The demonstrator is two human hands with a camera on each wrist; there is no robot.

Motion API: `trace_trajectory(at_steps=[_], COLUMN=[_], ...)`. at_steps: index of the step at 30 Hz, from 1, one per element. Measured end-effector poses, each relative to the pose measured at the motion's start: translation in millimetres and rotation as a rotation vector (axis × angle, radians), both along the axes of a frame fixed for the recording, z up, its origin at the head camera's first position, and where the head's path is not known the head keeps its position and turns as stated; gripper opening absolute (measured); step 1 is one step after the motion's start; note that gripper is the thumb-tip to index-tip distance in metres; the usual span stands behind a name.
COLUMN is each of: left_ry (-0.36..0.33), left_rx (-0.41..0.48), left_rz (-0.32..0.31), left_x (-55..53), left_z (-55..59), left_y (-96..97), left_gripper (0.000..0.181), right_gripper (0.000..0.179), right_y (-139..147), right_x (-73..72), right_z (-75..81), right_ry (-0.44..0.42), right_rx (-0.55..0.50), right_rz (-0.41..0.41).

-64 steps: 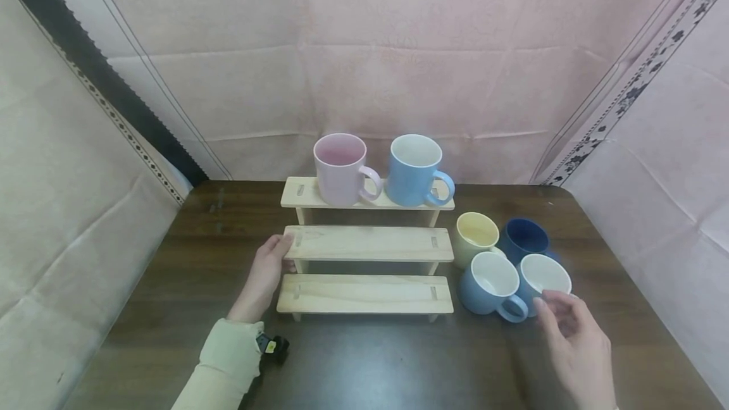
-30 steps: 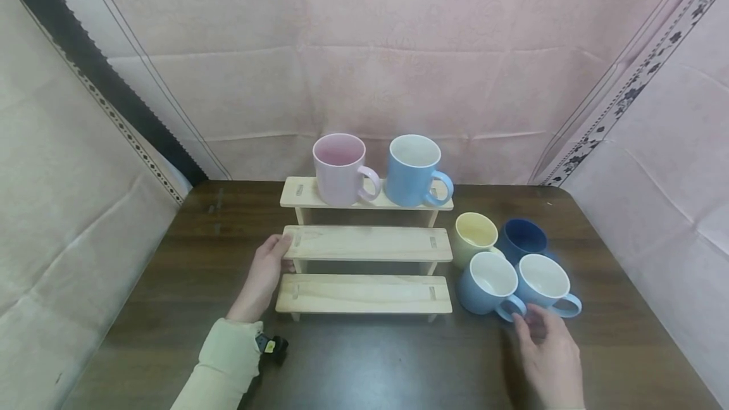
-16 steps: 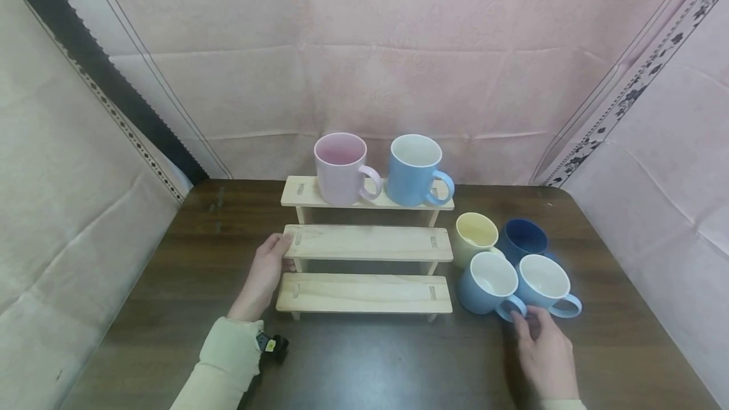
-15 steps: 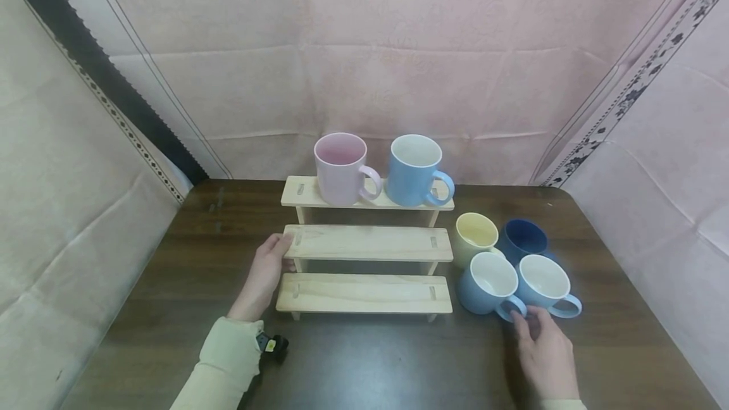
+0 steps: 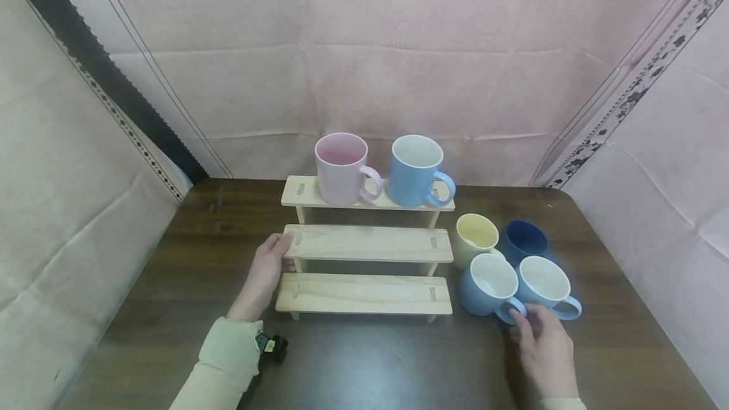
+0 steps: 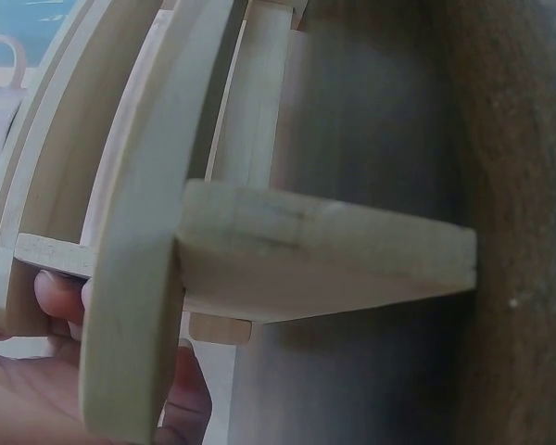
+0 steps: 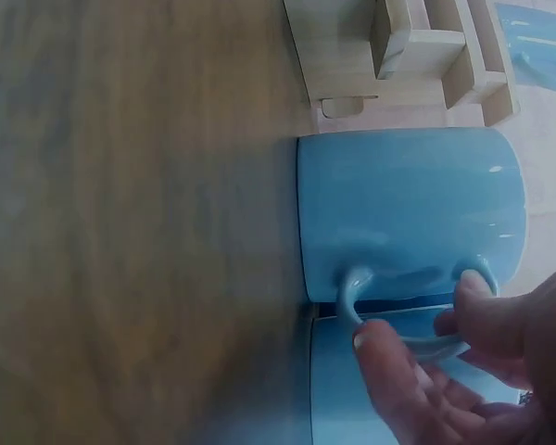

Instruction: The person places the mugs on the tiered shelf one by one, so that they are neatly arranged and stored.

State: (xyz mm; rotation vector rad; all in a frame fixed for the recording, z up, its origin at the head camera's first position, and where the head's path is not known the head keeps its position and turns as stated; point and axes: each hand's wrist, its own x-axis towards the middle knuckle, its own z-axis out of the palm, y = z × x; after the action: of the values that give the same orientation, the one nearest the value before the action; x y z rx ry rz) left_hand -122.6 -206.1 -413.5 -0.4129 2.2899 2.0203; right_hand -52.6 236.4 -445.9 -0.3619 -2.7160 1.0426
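My left hand grips the left end of the middle board of a three-step wooden shelf; the left wrist view shows its fingers curled behind the wood. At the right, my right hand holds the handle of a light blue mug with a white inside. In the right wrist view the thumb and fingers are around that handle, and the mug stands upright on the table. A second light blue mug stands right beside it, its handle just beyond my fingers.
A yellow mug and a dark blue mug stand behind the two light blue ones. On the top step are a pink mug and another light blue mug. Cloth walls enclose the dark wooden table at the back and sides.
My right hand has moved left from the rim of the right light blue mug to the handle of the left one. My left hand and the shelf have stayed in place.
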Motion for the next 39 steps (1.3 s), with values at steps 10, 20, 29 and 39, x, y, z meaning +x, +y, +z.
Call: trace_trajectory(at_steps=[10,20,29,39], left_ry=[0.005,0.012,0.008,0.006], left_rx=[-0.002,-0.001,-0.005,-0.008], left_rz=[-0.002,-0.002,0.001,0.000], left_x=[-0.1,0.5,0.9,0.1], left_z=[0.7,1.1,0.7,0.3], left_y=[-0.1,-0.1,0.4,0.3], left_gripper=[0.043,0.043,0.043,0.044], right_gripper=[0.010,0.008,0.008,0.007], right_y=[-7,-12,-9,-8], right_x=[1.0,-0.1,3.7,9.1], right_z=[-1.8,-0.9,1.3,12.9], right_ry=[0.099,0.101,0.071,0.245], right_rx=[-0.003,0.038,0.047,0.092], right_rz=[0.003,-0.060,-0.074,-0.075])
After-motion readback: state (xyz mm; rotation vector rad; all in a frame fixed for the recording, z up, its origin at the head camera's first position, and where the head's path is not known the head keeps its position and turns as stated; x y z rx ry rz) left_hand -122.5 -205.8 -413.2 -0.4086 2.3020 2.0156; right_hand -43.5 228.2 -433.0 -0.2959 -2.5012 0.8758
